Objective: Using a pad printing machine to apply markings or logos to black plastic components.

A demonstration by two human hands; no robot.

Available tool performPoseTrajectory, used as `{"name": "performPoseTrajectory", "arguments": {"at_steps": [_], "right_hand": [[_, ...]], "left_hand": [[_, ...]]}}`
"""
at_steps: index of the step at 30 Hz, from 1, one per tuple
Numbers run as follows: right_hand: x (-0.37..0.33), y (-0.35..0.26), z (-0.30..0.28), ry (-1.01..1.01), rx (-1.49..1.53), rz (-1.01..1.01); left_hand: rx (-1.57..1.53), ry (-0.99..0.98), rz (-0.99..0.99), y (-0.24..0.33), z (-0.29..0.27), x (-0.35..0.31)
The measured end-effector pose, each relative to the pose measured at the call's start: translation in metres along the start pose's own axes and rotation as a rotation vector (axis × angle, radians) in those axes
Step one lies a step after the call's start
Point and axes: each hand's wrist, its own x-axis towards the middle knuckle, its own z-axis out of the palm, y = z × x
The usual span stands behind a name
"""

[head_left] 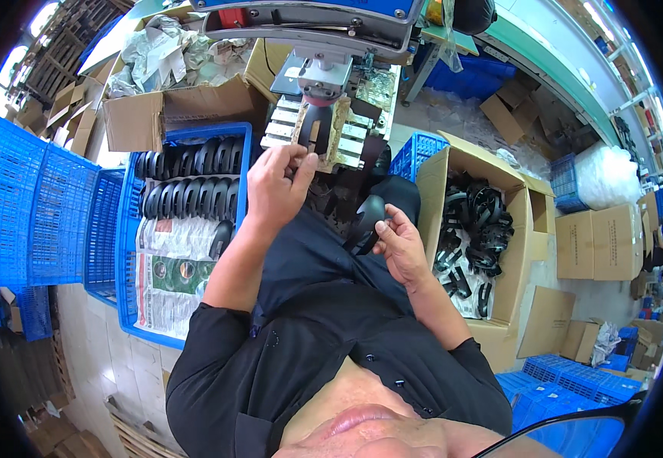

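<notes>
My left hand (pixel 279 183) reaches up to the machine's slotted metal bed. Its thumb and fingers are closed at the near end of a black curved part (pixel 317 126), which lies in the fixture under the machine's round head (pixel 321 90); the fingers partly hide that end. Lower and to the right, my right hand (pixel 402 243) grips another black curved part (pixel 366 220) by its right side, above my leg. This one is smooth, rounded and tilted. Thumb and fingertips press on its edge.
On my left, a blue crate (pixel 127 263) holds rows of black curved parts on newspaper. An open cardboard box (pixel 509 301) with jumbled black pieces stands to my right. Behind the left crate is a box (pixel 134 122) with crumpled wrapping. Stacked blue crates (pixel 30 202) stand far left.
</notes>
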Motion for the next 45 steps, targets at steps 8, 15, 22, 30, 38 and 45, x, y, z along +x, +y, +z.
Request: {"name": "performPoseTrajectory", "arguments": {"at_steps": [8, 15, 22, 30, 38, 45], "right_hand": [[0.01, -0.029, 0.003, 0.071, -0.047, -0.152], [0.042, -0.071, 0.034, 0.017, -0.17, -0.309], [0.099, -0.096, 0.093, -0.122, -0.203, -0.358], [0.154, -0.074, 0.134, 0.012, -0.485, -0.467], [0.105, -0.048, 0.035, 0.12, -0.577, -0.453], [0.091, -0.041, -0.184, 0.542, -0.896, -0.354]], "left_hand": [[0.376, 0.096, 0.154, 0.011, 0.02, 0.042], [0.392, 0.095, 0.138, 0.005, 0.027, 0.048], [0.364, 0.21, 0.105, 0.006, -0.001, 0.035], [0.399, 0.183, -0.14, -0.042, -0.047, -0.022], [0.392, 0.217, -0.514, -0.143, -0.132, -0.1], [0.659, 0.387, -0.631, -0.282, -0.254, -0.121]]}}
